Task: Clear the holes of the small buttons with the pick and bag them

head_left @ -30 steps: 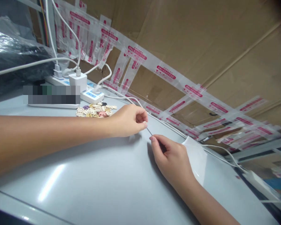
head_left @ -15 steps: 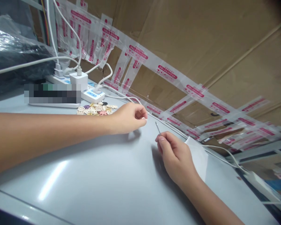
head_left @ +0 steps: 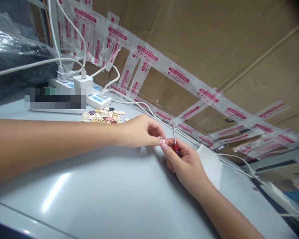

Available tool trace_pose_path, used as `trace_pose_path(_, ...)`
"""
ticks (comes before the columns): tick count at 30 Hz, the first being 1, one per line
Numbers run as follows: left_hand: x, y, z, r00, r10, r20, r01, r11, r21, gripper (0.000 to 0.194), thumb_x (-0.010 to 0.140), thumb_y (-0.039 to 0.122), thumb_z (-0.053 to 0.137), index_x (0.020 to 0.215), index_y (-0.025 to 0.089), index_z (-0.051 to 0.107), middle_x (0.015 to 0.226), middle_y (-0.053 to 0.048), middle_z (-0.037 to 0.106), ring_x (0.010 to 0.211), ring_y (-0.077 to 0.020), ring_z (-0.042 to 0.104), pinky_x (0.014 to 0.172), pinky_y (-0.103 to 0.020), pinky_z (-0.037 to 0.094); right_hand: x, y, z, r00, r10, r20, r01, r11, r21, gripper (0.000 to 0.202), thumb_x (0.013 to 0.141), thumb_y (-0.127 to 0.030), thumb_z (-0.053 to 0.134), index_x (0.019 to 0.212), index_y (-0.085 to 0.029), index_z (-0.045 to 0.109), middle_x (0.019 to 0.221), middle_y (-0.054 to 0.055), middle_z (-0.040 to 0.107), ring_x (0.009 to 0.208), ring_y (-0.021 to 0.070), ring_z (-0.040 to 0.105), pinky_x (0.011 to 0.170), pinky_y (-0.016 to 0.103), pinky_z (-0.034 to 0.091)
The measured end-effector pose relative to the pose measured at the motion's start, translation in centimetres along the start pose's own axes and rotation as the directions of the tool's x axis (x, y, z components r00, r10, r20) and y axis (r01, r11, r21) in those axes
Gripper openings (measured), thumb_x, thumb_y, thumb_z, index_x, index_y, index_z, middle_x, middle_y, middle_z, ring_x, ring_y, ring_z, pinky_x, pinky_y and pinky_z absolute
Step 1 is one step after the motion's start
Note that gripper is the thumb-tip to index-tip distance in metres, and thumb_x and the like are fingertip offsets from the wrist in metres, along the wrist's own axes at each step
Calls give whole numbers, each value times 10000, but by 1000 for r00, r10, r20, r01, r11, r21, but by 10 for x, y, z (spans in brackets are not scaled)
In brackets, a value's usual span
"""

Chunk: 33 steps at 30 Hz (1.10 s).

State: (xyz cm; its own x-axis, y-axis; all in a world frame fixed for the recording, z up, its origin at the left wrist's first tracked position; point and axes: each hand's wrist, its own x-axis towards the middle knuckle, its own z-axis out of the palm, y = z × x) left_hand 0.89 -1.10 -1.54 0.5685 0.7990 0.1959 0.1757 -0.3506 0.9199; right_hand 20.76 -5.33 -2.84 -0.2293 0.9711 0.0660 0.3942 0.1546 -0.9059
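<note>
My left hand is closed in a pinch on a small white piece, which looks like one of the flat slotted pieces from the pile. The thumb and forefinger of my right hand meet the same piece from the right. A screwdriver with a red handle and thin metal shaft is tucked in my right hand, its shaft pointing up and away. Part of its handle is hidden by the fingers. Behind my left wrist lies a pile of small slotted pieces in cream, yellow, pink, purple and black.
White power strips with plugs and a charger stand at the back left of the grey table. Cables run along the taped cardboard behind. White paper lies beyond my right wrist. Dark plastic-wrapped goods sit far left.
My hands have come together; my left hand moved right and nearer with the white piece. The screwdriver has turned upright in my right hand, showing its red handle, and the right fingertips now touch the piece.
</note>
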Motion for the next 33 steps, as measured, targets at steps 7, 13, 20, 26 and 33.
trace_pose_path(7,2,-1,-3,998,-51,25,53,995,-80,172,779,264,730,927,175,731,857,-21,745,781,-138,664,705,-247,497,2,2,-1,999,27,-32,-27,999,26,315,852,-488,663,799,-194,565,521,-87,338,444,73,271,419,222,190)
trace_pose_path(13,1,5,-8,985,-137,-106,120,980,-158,151,804,244,696,926,157,720,788,-18,710,721,-124,641,695,-250,508,4,2,-1,991,44,-126,-38,998,53,310,828,-467,684,773,-205,529,495,-94,337,437,71,252,429,229,178)
trace_pose_path(20,0,5,-5,988,-153,14,154,988,-4,162,784,312,668,866,179,711,703,16,651,634,-108,579,611,-221,457,3,2,-1,993,39,-114,-33,998,53,300,829,-465,686,799,-204,544,502,-100,325,443,68,249,434,225,181)
trace_pose_path(26,-3,5,-3,985,-159,65,157,987,33,179,792,340,644,831,169,681,667,23,594,582,-101,544,539,-208,426,3,3,-1,995,16,-100,-15,1000,9,291,850,-467,661,799,-206,544,500,-96,332,443,73,258,436,228,194)
trace_pose_path(33,-4,6,-2,979,-181,94,173,981,84,136,788,325,614,816,197,655,649,35,600,558,-116,588,524,-219,437,-2,1,0,994,-67,-88,50,982,-182,279,886,-456,594,780,-202,550,525,-74,358,465,91,295,446,240,218)
